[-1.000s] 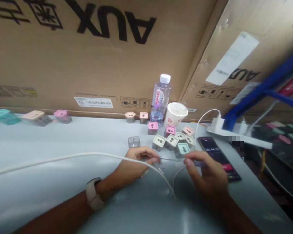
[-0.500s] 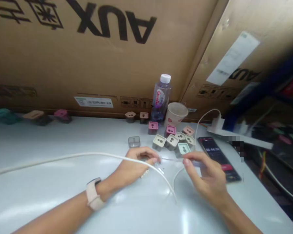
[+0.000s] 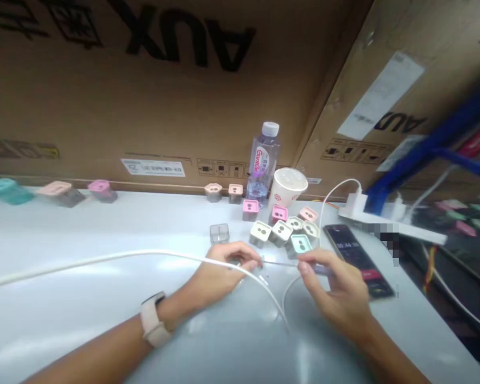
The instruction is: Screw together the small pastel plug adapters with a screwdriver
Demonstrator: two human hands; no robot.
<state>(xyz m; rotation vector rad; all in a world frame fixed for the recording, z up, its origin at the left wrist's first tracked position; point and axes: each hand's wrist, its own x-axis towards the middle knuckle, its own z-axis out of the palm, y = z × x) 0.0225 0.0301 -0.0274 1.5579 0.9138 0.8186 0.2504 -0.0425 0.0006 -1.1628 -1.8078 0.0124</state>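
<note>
The left hand (image 3: 228, 266) and the right hand (image 3: 336, 290) each pinch one end of a thin clear strip (image 3: 282, 263), just above the counter (image 3: 104, 330). Working on this strip looks like the step now, and it calls for steady fingers. The right hand sits a bit closer to the left than before. A white cable (image 3: 144, 255) runs past the left hand. Farther off are a phone (image 3: 354, 250), square plug blocks (image 3: 282, 232), a water bottle (image 3: 262, 165) and a paper cup (image 3: 288, 186).
</note>
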